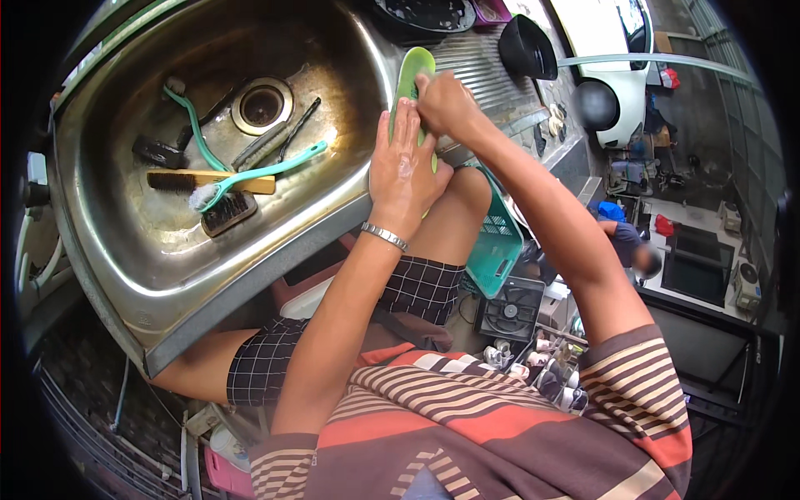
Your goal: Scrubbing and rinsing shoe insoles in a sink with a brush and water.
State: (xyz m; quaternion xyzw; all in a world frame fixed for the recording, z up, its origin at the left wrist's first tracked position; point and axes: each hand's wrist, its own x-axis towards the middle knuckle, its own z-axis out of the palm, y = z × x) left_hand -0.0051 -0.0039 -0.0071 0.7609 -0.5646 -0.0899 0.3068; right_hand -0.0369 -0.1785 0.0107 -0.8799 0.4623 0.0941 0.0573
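Note:
A lime-green shoe insole lies along the right edge of the steel sink, its lower part covered by my hands. My left hand, with a metal watch band at the wrist, holds it down, the fingers long across it and the thumb at its right side. Over the upper part of the insole, my right hand is closed in a fist-like grip. Whatever is inside those fingers is hidden. In the basin lie two turquoise-handled brushes, a wooden brush and a dark-bristled brush.
A black scoop-like container stands on the ribbed drainboard, near a dark basin. Beside my right knee is a teal plastic basket. Several shoes sit below, near a black stove. Another person is farther off.

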